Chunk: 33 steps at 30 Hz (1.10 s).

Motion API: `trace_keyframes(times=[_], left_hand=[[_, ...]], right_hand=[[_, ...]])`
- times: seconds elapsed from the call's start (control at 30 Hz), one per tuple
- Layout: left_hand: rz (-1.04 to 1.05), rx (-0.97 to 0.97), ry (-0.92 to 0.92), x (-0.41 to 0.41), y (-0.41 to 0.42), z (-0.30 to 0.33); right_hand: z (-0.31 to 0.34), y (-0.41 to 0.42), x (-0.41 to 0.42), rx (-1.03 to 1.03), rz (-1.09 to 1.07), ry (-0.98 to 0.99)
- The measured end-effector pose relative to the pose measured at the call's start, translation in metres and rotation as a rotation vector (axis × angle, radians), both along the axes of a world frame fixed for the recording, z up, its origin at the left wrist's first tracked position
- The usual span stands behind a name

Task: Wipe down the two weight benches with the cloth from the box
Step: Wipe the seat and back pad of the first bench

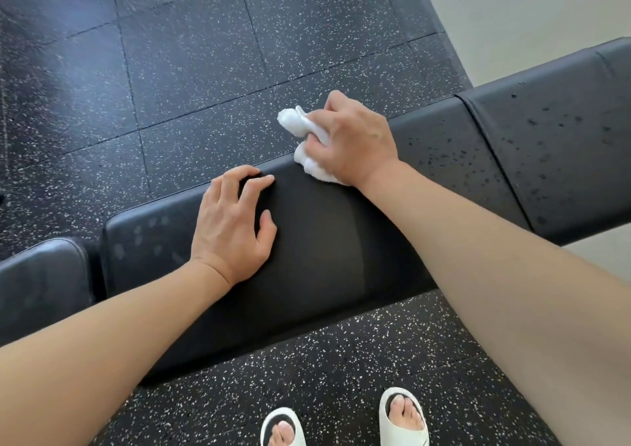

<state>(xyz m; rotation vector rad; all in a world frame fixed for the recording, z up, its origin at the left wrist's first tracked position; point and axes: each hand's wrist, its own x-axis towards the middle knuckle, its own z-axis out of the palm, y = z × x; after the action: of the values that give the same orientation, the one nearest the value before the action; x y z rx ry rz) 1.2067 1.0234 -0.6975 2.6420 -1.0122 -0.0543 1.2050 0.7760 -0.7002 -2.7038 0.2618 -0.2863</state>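
Wiping in hand: white cloth (309, 145) is clamped in the right hand (355, 138) grip at the bench surface (324, 241) far edge, left hand (232, 223) laid flat, grip apart; droplets further right judged next.

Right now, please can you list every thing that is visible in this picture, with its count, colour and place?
bench pads: three black sections in a row across the middle; the right one is speckled with droplets, the left one is cut by the frame edge.
cloth: one, white, bunched at the far edge of the middle pad.
floor: black rubber tiles with white flecks, beyond and before the bench.
wall: pale, top right.
slippers: two, white, bottom centre, on the person's feet.
left hand: one, resting on the middle pad, holding nothing.
right hand: one, fingers curled round the cloth.
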Motion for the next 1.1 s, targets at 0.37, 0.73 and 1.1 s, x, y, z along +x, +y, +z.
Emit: trace_keyframes(times=[0.37,0.73,1.1], left_hand=[[0.0,-0.014,0.01,-0.001,0.0,-0.001],[-0.002,-0.003,-0.01,0.0,-0.002,-0.001],[-0.006,0.02,0.001,0.001,-0.001,-0.004]], right_hand=[[-0.001,0.089,-0.187,0.027,0.158,-0.121],[0.02,-0.018,-0.077,0.03,-0.369,-0.044],[0.009,0.072,-0.118,0.053,0.039,-0.077]])
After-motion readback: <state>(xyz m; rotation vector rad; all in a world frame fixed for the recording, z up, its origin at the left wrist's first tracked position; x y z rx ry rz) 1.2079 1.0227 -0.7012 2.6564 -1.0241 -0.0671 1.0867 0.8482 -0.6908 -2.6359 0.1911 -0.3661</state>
